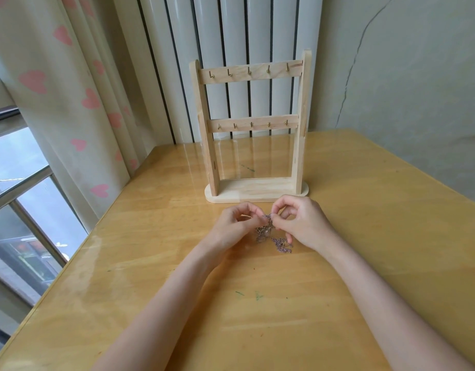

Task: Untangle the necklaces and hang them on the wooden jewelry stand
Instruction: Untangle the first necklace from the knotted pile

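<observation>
A tangled clump of thin metal necklaces (268, 234) lies on the wooden table (150, 263), partly lifted between my hands. My left hand (236, 226) pinches a strand at the clump's upper left. My right hand (298, 223) pinches the chain at the top of the tangle with thumb and forefinger. A loose stretch of chain (283, 246) trails on the table below my right hand. The wooden jewelry stand (255, 124) stands upright just behind my hands, with two rails of small brass hooks, all bare.
A white radiator (231, 36) rises behind the stand. A curtain with pink hearts (70, 103) hangs at the left beside a window (22, 210). A cracked wall (391, 76) closes the right side. The table's left edge runs diagonally near the window.
</observation>
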A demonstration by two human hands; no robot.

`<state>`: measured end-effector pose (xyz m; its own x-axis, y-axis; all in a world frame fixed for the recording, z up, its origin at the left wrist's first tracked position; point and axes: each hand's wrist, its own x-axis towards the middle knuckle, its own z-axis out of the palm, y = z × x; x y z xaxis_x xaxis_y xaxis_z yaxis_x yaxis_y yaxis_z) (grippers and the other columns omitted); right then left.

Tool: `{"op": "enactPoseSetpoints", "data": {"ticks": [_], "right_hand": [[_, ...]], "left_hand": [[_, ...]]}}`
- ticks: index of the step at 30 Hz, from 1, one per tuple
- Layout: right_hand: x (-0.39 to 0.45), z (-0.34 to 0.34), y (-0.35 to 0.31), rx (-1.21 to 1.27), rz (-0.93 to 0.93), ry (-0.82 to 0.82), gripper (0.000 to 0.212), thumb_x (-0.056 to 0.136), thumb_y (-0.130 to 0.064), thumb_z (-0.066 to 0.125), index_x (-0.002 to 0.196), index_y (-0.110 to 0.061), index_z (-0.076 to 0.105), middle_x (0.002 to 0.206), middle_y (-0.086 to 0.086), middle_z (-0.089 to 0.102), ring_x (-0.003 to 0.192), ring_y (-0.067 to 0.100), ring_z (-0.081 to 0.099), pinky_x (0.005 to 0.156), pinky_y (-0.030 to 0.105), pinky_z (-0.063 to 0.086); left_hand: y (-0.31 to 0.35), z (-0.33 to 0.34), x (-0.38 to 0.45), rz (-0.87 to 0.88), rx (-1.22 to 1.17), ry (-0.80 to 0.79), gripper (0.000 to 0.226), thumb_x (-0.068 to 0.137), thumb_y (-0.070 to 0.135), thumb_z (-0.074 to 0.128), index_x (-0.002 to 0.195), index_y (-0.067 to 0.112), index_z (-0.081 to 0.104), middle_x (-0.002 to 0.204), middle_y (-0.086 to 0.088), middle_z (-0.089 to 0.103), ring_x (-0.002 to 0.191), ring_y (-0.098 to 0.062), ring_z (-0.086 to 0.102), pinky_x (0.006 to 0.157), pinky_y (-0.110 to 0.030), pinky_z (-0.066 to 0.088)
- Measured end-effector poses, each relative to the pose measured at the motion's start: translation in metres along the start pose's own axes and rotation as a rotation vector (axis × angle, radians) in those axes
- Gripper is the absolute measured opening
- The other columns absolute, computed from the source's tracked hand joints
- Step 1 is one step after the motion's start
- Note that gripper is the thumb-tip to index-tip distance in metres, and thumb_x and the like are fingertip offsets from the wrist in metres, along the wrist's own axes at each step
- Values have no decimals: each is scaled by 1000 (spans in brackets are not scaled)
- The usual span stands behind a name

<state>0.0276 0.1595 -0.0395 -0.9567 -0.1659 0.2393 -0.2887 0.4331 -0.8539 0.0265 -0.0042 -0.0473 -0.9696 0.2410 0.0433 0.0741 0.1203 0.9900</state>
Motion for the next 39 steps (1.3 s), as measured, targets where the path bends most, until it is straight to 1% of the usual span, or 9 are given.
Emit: {"op": "enactPoseSetpoints", "data": {"ticks": [6,11,14,19,23,27,33,36,39], "right_hand": [[2,1,0,129,32,54,19,80,-2,63,67,-13,57,75,8,65,40,15,56,56,27,44],[3,1,2,456,102,-70,5,83,2,63,87,1,64,82,9,63,60,14,61,42,24,47],[3,2,3,436,106,-74,8,83,-1,64,88,3,68,78,8,66,55,12,60,40,22,45],[3,3,4,262,102,-55,4,81,-2,67,77,-3,67,63,10,63,47,18,55,42,22,44],[3,5,5,144,116,-69,16,82,-4,64,69,-12,62,62,8,60,34,12,44,47,28,37],[1,6,4,163,143,-28,12,81,-5,61,70,-7,60,82,9,55,43,13,40,49,24,36],[4,10,7,288,205,-163,24,84,-9,45,60,-12,52,59,2,39,57,15,30,53,28,24],[5,9,6,354,209,-170,29,85,-8,45,57,-14,48,55,-2,43,57,16,34,52,27,26],[4,4,6,531,197,-201,27,88,-9,53,62,-12,55,60,-1,47,62,17,41,50,24,29]], "left_hand": [[2,2,1,-6,-193,59,16,86,5,59,75,16,59,66,10,58,61,-1,54,61,-12,43],[2,2,1,-50,-285,39,13,86,3,59,77,12,58,63,5,59,60,-6,55,64,-15,50],[-2,3,1,-21,-134,71,10,85,4,61,79,12,60,74,-5,57,67,-11,57,71,-21,51],[-4,4,1,27,-15,88,7,83,5,65,82,12,63,76,1,61,68,-10,56,73,-25,49],[-4,5,1,78,55,75,9,84,3,64,79,11,63,75,-2,62,63,-8,57,64,-19,50],[-5,9,4,142,266,61,16,84,4,63,74,17,61,69,3,61,57,-1,55,61,-14,46],[-3,15,5,328,574,70,20,76,6,61,69,21,51,65,9,56,64,-5,52,70,-24,47],[-1,14,4,257,454,80,21,78,3,60,69,20,51,61,11,56,59,-3,54,66,-23,50],[3,10,1,82,55,17,22,85,-1,55,70,15,53,61,8,56,58,-7,54,63,-22,49]]}}
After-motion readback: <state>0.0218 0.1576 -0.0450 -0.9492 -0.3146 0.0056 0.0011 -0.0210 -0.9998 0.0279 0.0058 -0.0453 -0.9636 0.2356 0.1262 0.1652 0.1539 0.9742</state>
